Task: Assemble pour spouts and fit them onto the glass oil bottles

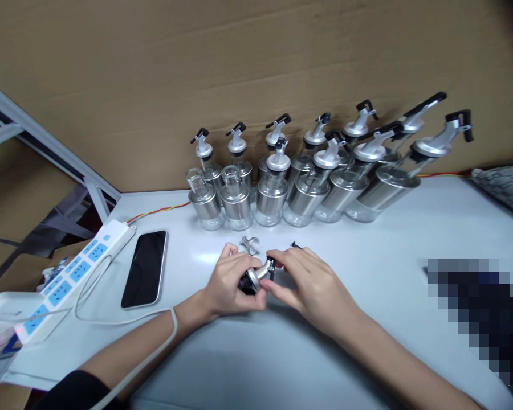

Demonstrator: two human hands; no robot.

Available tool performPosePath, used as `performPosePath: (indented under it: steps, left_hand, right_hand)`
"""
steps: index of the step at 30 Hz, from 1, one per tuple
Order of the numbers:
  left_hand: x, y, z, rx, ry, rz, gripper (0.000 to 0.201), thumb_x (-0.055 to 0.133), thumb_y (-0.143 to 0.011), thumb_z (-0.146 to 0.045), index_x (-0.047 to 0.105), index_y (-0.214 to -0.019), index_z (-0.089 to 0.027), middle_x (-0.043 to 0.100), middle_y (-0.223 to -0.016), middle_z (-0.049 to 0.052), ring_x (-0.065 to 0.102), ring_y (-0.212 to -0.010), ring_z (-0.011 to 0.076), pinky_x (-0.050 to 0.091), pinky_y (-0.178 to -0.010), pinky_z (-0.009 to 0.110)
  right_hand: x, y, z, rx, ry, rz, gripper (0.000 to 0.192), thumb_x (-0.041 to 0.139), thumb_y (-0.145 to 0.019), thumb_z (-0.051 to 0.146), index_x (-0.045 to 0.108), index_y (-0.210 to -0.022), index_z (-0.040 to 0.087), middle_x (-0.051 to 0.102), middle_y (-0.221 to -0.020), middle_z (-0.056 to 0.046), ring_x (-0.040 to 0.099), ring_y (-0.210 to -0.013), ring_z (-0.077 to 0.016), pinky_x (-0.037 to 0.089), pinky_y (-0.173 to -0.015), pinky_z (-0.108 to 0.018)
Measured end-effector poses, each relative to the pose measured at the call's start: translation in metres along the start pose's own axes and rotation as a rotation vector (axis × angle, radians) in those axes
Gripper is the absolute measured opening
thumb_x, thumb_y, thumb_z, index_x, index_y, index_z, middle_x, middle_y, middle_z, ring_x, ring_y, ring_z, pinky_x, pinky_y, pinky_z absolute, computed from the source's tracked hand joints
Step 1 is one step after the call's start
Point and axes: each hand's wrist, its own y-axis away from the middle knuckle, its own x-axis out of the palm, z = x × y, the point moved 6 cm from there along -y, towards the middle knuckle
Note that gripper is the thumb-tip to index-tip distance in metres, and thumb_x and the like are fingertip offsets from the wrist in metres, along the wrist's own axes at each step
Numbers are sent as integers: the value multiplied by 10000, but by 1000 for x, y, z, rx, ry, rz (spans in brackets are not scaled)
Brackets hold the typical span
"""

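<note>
Near the middle of the table, my left hand (pixel 233 282) is closed around the black stopper end of a silver pour spout (pixel 255 279). The thumb and fingers of my right hand (pixel 312 285) pinch the spout's tip, where a small black cap lever sits. Just beyond my left fingers lies a loose silver spout part (pixel 250 245). A small black piece (pixel 296 245) shows behind my right hand, partly covered by it. Two glass bottles with steel sleeves, a left one (pixel 205 204) and one beside it (pixel 236 204), stand with bare necks in the front row.
Several bottles fitted with pour spouts (pixel 271 196) stand in two rows before the cardboard wall (pixel 256 68). At left are a phone (pixel 145 269), a power strip (pixel 74 273) and a white cable (pixel 132 319) crossing my left forearm. A dark pixelated patch covers the right side.
</note>
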Motion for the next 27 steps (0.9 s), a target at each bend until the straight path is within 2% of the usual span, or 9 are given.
performPosePath:
  steps: [3, 7, 13, 19, 22, 27]
  left_hand:
    - [5, 0, 3, -75, -26, 82, 202, 467, -637, -204, 490, -835, -171, 571, -625, -22, 487, -526, 121, 305, -622, 303]
    - [11, 1, 7, -156, -76, 187, 100, 453, -618, -216, 450, -711, -179, 519, -562, -28, 442, -506, 122, 286, -619, 310]
    - [10, 0, 1, -64, -73, 190, 71, 443, -654, -225, 383, -663, -188, 456, -521, -42, 388, -490, 117, 261, -604, 307]
    - [9, -1, -3, 4, -98, 179, 55, 437, -672, -221, 393, -676, -188, 430, -521, -45, 364, -491, 120, 256, -598, 307]
    - [11, 0, -3, 5, -87, 200, 55, 430, -684, -222, 388, -668, -190, 426, -519, -44, 366, -498, 124, 260, -599, 307]
    - [13, 1, -2, -17, -52, 238, 84, 428, -677, -230, 360, -645, -193, 433, -516, -40, 363, -500, 125, 263, -598, 310]
  right_hand:
    - [5, 2, -3, 20, 10, 70, 330, 461, -933, 387, 606, -884, 94, 623, -688, -73, 567, -606, -185, 456, -604, -316]
    - [16, 5, -1, 20, 24, 175, 236, 528, -899, 323, 597, -860, 100, 615, -713, -72, 595, -630, -212, 497, -642, -363]
    - [18, 5, 4, 58, -122, 282, 192, 595, -832, 185, 573, -991, 79, 642, -758, -79, 619, -664, -223, 512, -614, -349]
    - [20, 9, -3, 265, -341, 435, 297, 548, -816, 141, 504, -1109, 119, 653, -866, -84, 612, -713, -199, 481, -596, -297]
    - [21, 11, -4, 320, -394, 479, 314, 510, -822, 152, 466, -1131, 128, 633, -827, -72, 592, -678, -176, 444, -562, -262]
    - [21, 11, -2, 315, -413, 506, 291, 476, -818, 142, 440, -1107, 148, 608, -772, -41, 558, -609, -148, 409, -542, -239]
